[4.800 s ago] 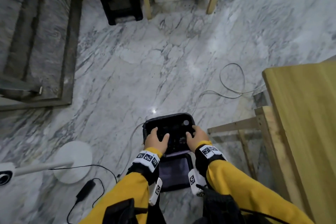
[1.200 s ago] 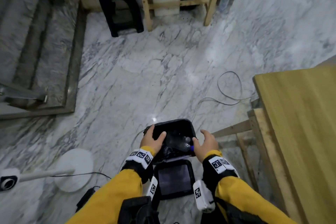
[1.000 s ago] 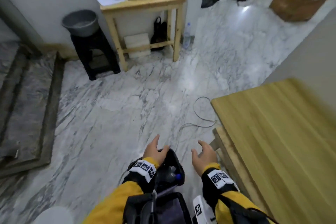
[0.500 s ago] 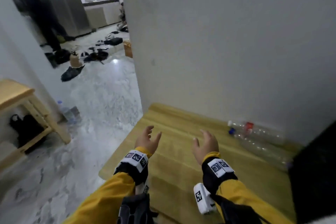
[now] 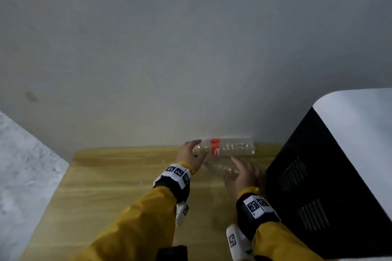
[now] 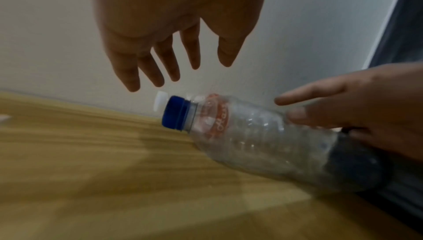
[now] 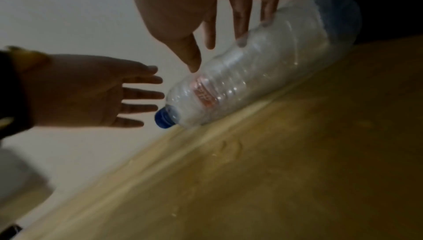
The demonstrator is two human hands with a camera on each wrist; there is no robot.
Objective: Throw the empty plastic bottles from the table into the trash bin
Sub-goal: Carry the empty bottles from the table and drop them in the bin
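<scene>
Two empty clear bottles lie side by side on the wooden table (image 5: 116,186) against the wall. The far bottle (image 5: 233,148) has a red label and a white cap (image 6: 160,103). The near bottle (image 5: 218,168) (image 6: 251,139) (image 7: 263,59) has a blue cap (image 6: 175,112). My left hand (image 5: 191,153) (image 6: 174,59) hovers just above the two caps with fingers straight, holding nothing. My right hand (image 5: 244,176) (image 7: 217,27) lies spread over the near bottle's body. Its fingertips (image 7: 242,39) touch the bottle and the thumb is by the label. The trash bin is out of view.
A large black and white appliance (image 5: 328,176) stands on the table close to the right of the bottles. The grey wall (image 5: 191,70) runs right behind them. The marble floor (image 5: 21,165) shows past the table's left edge.
My hands left the black bin on the floor. My view swung up and right to the table. Both hands reached forward to the bottles, and the right one now touches the near bottle.
</scene>
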